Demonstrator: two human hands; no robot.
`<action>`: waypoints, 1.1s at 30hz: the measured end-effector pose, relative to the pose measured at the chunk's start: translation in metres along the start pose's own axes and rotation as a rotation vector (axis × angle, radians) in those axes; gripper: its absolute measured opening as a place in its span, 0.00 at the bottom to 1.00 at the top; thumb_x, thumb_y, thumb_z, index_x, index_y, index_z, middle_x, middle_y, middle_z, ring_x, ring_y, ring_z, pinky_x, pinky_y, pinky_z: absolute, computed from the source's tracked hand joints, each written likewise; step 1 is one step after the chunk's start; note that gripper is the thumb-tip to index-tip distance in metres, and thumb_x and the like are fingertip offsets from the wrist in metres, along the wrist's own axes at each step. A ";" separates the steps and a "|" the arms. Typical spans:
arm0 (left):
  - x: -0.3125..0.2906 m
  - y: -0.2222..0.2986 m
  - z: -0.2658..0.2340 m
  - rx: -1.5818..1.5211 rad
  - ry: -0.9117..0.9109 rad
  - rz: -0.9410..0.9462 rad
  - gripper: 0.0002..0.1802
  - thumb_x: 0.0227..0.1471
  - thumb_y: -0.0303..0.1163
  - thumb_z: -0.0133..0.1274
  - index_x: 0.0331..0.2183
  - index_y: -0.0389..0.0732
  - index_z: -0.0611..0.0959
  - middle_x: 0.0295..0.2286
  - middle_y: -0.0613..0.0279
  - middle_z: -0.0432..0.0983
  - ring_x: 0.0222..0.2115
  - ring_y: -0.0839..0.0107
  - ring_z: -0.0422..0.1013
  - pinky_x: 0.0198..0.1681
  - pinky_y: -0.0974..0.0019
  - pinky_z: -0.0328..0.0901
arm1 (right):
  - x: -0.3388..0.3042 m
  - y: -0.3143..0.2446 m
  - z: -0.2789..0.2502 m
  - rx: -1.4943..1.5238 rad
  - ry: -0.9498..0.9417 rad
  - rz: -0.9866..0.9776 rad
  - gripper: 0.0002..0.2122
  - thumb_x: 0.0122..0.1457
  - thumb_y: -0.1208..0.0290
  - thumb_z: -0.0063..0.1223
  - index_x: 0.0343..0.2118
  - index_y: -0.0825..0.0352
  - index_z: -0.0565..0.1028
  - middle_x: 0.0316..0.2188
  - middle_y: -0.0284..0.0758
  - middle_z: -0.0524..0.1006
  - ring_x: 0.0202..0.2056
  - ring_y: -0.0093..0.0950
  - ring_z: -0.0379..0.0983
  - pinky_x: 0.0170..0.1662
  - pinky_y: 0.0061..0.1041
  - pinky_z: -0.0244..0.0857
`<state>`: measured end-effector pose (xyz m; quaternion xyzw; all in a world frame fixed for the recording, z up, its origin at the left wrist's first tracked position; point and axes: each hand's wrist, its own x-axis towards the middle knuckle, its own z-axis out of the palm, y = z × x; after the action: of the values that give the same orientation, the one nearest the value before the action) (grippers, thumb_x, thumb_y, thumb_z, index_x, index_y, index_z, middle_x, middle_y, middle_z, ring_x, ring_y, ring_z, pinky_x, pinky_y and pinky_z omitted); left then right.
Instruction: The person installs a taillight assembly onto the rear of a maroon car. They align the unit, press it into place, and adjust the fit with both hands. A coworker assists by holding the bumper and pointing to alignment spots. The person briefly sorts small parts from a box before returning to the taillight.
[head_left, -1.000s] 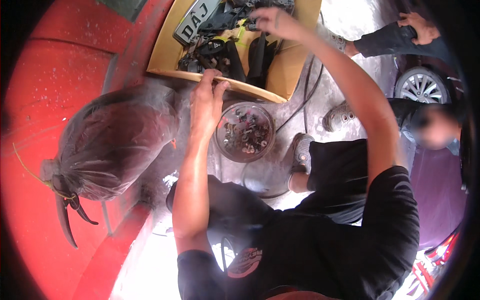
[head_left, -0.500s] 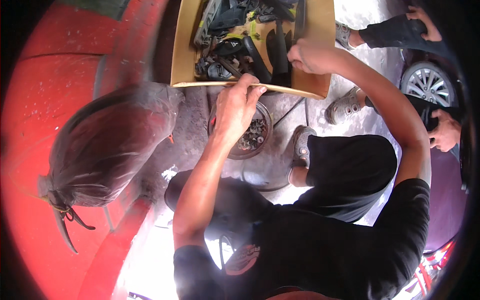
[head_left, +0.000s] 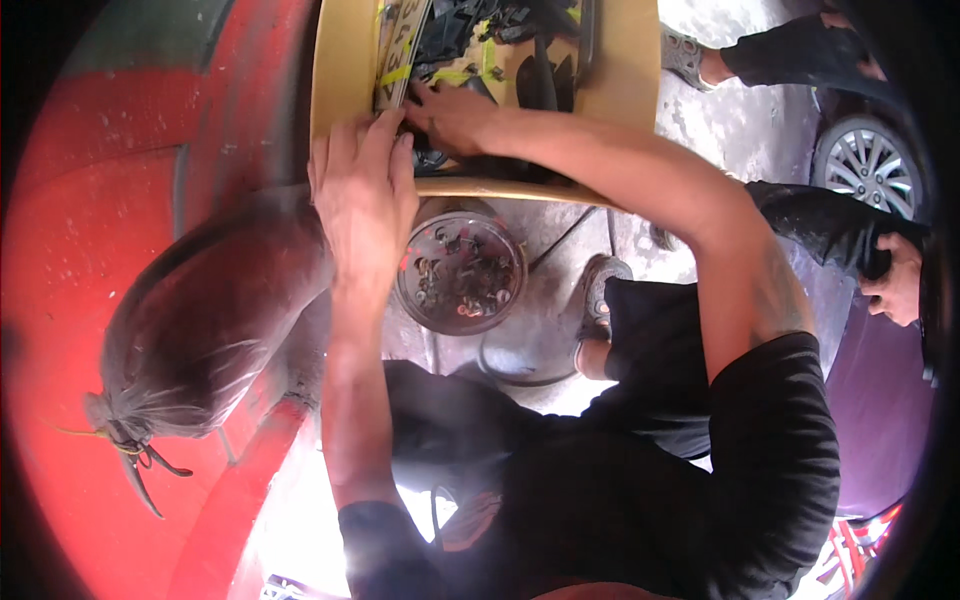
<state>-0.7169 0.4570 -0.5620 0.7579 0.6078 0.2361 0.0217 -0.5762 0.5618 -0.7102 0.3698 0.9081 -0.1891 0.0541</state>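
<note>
A cardboard box (head_left: 622, 85) at the top of the view holds several black plastic parts (head_left: 540, 80) and a long pale slotted piece (head_left: 400, 60) along its left wall. My left hand (head_left: 362, 185) lies over the box's near left corner, its fingers bent over the rim. Inside the box, my right hand (head_left: 455, 118) reaches across to the left, fingers apart, beside the lower end of the pale piece and close to my left fingertips. Nothing shows in its grasp. My right forearm hides part of the contents.
Below the box stands a round pan (head_left: 465, 325) with small metal pieces. A tied dark plastic bag (head_left: 215, 315) sits left, against a red panel (head_left: 90, 230). At right are another person's hand (head_left: 893, 280), their shoe (head_left: 685, 58) and a car wheel (head_left: 868, 165).
My right hand has crossed from the box's right side to its left. My left hand has slid left along the near rim to the corner. The box appears further left in view.
</note>
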 end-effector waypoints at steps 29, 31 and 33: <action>0.082 -0.085 0.045 -0.517 -0.033 -0.190 0.16 0.54 0.19 0.55 0.47 0.34 0.82 0.49 0.41 0.74 0.44 0.51 0.77 0.47 0.58 0.72 | 0.026 0.052 -0.021 -0.168 0.228 -0.486 0.18 0.59 0.70 0.51 0.52 0.57 0.79 0.44 0.46 0.77 0.46 0.46 0.77 0.43 0.39 0.75; 0.081 -0.089 0.048 -0.413 0.017 -0.108 0.16 0.57 0.19 0.55 0.48 0.31 0.78 0.44 0.44 0.76 0.41 0.56 0.78 0.43 0.61 0.73 | 0.021 0.055 -0.034 -0.264 0.113 -0.343 0.17 0.60 0.67 0.48 0.52 0.57 0.79 0.46 0.47 0.73 0.50 0.46 0.74 0.46 0.40 0.73; 0.079 -0.092 0.055 -0.381 0.046 -0.105 0.17 0.57 0.19 0.55 0.49 0.29 0.76 0.41 0.46 0.77 0.39 0.59 0.78 0.41 0.63 0.73 | 0.013 0.062 -0.042 -0.273 0.147 -0.257 0.18 0.59 0.67 0.50 0.51 0.57 0.79 0.46 0.46 0.73 0.50 0.47 0.74 0.46 0.41 0.73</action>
<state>-0.7678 0.5686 -0.6139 0.7018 0.5910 0.3625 0.1633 -0.5409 0.6275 -0.6931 0.2530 0.9665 -0.0421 0.0125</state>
